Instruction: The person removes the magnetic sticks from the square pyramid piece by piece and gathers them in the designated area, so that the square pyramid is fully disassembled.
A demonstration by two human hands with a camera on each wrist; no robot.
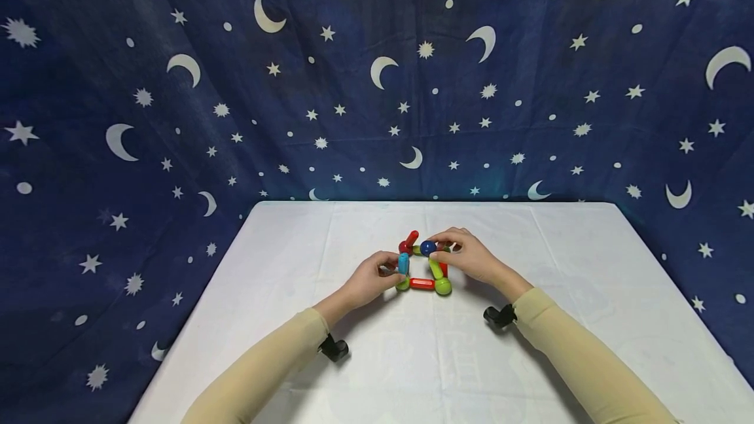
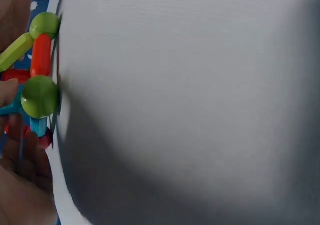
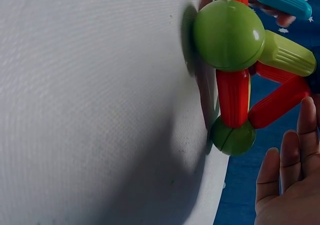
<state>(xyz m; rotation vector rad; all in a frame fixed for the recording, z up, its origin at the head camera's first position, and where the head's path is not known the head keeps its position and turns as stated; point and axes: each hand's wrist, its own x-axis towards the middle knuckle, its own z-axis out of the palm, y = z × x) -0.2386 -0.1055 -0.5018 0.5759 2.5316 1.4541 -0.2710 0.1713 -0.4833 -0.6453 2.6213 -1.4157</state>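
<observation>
A frame of coloured sticks and balls stands on the table. The left hand point(image 1: 372, 280) pinches a light blue stick point(image 1: 403, 263) that rises from the near left green ball point(image 1: 403, 284). Between thumb and fingers, the right hand point(image 1: 468, 257) grips a dark blue ball point(image 1: 428, 248). A yellow-green stick point(image 1: 436, 268) runs from that ball down to the near right green ball point(image 1: 443, 286). In the right wrist view a red stick point(image 3: 279, 102) slopes up from the far right green ball point(image 3: 234, 136) towards the dark blue ball. One red stick point(image 1: 422, 283) joins the two near balls.
At the frame's far left corner a red stick point(image 1: 413, 237) sticks up from a red ball point(image 1: 404, 248). White cloth covers the table point(image 1: 436, 358). A dark blue curtain point(image 1: 353, 84) with moons and stars hangs behind it.
</observation>
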